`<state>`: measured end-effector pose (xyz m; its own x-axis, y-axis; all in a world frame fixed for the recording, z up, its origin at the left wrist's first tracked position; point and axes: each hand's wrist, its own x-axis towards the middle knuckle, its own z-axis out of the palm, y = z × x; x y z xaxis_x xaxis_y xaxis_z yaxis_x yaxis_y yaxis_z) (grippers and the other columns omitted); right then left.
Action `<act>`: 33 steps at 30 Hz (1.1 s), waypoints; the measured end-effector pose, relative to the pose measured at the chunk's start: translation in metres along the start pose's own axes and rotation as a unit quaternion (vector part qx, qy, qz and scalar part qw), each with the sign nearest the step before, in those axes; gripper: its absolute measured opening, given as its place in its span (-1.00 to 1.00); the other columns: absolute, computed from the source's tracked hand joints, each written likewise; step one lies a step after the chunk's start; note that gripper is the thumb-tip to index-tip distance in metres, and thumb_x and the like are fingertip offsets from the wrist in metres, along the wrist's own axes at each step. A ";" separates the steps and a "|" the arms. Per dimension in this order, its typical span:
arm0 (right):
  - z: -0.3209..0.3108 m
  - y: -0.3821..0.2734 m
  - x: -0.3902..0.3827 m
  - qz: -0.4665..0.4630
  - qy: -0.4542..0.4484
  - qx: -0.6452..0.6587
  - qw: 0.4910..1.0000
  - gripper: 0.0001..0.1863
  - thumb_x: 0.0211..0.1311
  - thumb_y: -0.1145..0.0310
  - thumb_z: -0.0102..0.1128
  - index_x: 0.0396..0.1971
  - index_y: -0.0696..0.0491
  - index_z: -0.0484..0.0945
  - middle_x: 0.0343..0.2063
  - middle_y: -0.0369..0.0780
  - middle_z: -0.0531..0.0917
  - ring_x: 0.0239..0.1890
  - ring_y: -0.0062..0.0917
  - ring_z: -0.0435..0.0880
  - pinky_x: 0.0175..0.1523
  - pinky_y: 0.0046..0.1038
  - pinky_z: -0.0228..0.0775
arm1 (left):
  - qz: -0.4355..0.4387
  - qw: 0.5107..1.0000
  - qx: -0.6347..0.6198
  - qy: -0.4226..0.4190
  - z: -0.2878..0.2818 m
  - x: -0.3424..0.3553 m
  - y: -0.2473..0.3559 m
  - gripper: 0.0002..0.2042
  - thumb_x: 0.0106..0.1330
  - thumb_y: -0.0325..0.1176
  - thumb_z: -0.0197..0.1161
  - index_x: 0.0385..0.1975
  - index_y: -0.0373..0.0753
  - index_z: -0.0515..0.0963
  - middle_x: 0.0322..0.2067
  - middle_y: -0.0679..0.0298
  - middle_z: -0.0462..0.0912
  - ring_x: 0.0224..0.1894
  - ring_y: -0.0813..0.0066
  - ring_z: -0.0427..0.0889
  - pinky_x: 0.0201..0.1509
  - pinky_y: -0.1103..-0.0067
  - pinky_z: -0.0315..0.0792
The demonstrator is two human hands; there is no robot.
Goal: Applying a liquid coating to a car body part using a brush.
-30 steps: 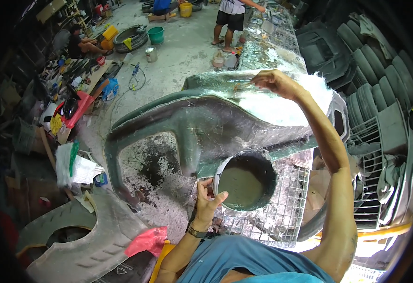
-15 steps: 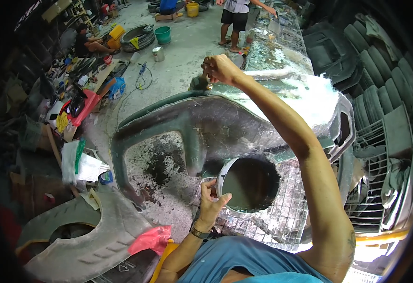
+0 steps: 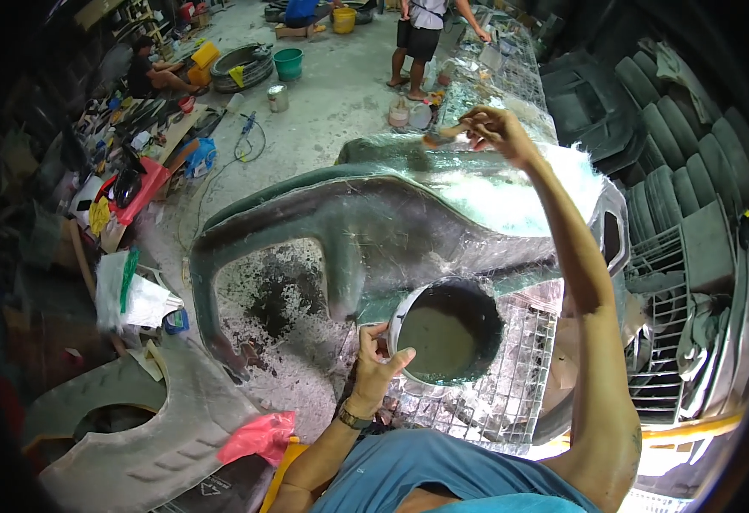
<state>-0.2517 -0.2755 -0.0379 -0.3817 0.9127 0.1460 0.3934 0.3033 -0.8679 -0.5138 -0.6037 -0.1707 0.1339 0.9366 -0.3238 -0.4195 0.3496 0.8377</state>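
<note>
L hand is gripping bucket at its 8-9 o'clock; R hand is pinching brush, bucket's 12 o'clock, over dark moulding. Prob. resin-wetting step; next stroke's likely needing steady bucket, loaded bristles.

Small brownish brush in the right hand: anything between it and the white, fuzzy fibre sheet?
Nothing visible stands between the small brownish brush, held in the right hand, and the white, fuzzy fibre sheet; whether they touch is unclear.

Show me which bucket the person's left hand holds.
The dark-walled bucket, gripped at its left edge by the left hand; the green bucket and yellow bucket stand farther off.
</note>
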 end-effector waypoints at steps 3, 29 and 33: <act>0.005 -0.060 0.005 -0.057 -0.099 -0.348 0.931 -0.89 0.16 0.50 0.12 -0.35 0.16 0.60 -0.37 -0.16 0.70 -0.37 -0.45 0.67 -0.22 -0.42 0.57 | 0.018 1.000 -0.006 0.009 -0.001 -0.002 -0.001 -0.38 0.07 -0.32 0.40 0.09 -0.25 0.20 -0.16 0.24 0.48 -0.20 0.63 0.47 -0.31 0.73 0.44; 0.031 0.031 -0.016 -0.026 0.008 -0.024 0.999 -0.89 0.16 0.55 0.18 -0.31 0.20 0.50 -0.42 -0.23 0.65 -0.37 -0.67 0.56 -0.34 -0.61 0.39 | 0.032 0.999 0.000 0.007 -0.007 -0.005 -0.006 -0.37 0.08 -0.29 0.37 0.10 -0.26 0.17 -0.09 0.22 0.45 -0.14 0.61 0.45 -0.23 0.72 0.43; -0.018 0.012 -0.017 -0.037 -0.003 -0.253 0.967 -0.90 0.14 0.50 0.19 -0.36 0.19 0.54 -0.43 -0.17 0.68 -0.37 -0.58 0.64 -0.29 -0.47 0.47 | -0.001 1.000 -0.003 -0.005 -0.004 -0.004 -0.002 -0.39 0.11 -0.37 0.40 0.08 -0.27 0.17 -0.09 0.15 0.44 -0.07 0.50 0.47 -0.04 0.58 0.47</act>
<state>-0.2258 -0.2825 -0.0422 -0.4279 0.8827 0.1944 0.7230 0.4633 -0.5125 -0.5174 -0.6079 -0.1732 0.1446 0.9358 -0.3215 -0.4247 0.3522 0.8340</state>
